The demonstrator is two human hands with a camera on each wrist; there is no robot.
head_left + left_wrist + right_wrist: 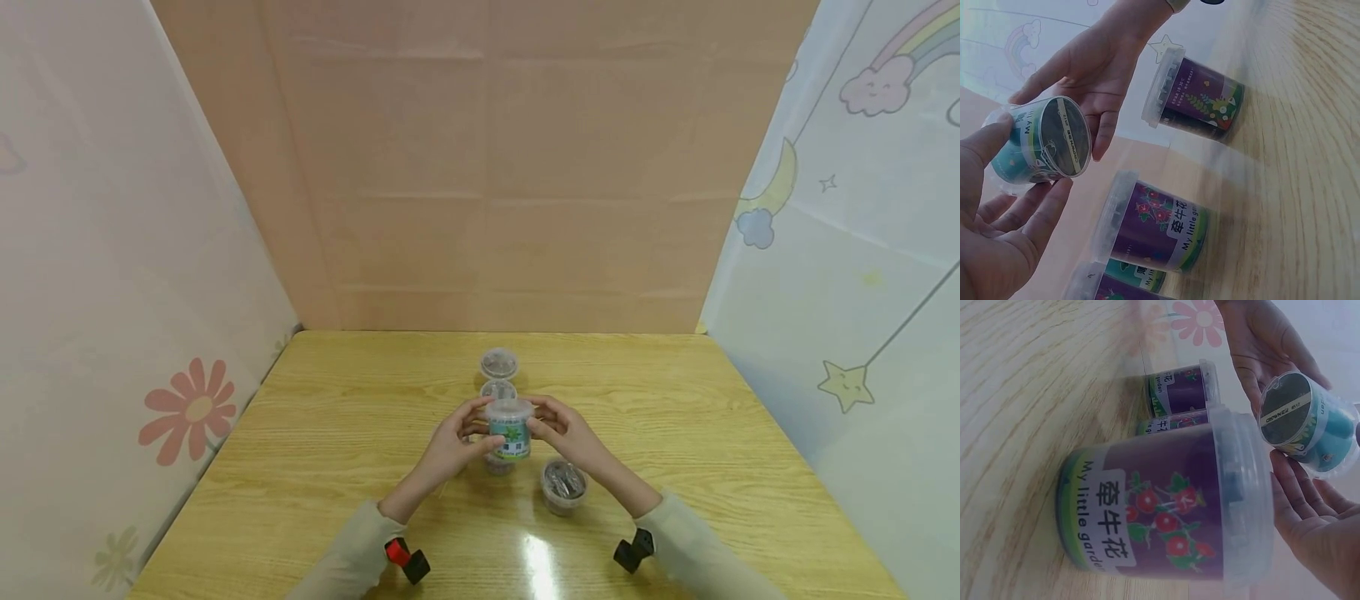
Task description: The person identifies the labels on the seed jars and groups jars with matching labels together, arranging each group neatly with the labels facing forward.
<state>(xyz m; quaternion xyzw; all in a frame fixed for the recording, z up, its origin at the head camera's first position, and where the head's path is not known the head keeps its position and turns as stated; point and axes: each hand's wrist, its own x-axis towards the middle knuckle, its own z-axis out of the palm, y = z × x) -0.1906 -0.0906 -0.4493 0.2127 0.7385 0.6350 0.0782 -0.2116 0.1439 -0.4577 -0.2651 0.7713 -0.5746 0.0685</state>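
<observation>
A small clear-lidded plastic cup (511, 432) with a teal label is held up above the table between both hands. My left hand (456, 448) grips its left side, thumb in front and fingers behind. From the right, my right hand (568, 433) holds it with thumb and fingers. The cup's dark bottom (1067, 136) shows through clear plastic in the left wrist view. Below my right wrist stands a purple-labelled cup (563, 487). Another purple cup (1160, 225) with red flowers printed on it stands on the table in the left wrist view.
More lidded cups line up behind the hands, the farthest cup (499, 362) and a nearer cup (498, 389). Part of one cup (498, 465) shows beneath the held one. The wooden table (360, 400) is bordered by a brown backdrop (487, 167) and printed side sheets.
</observation>
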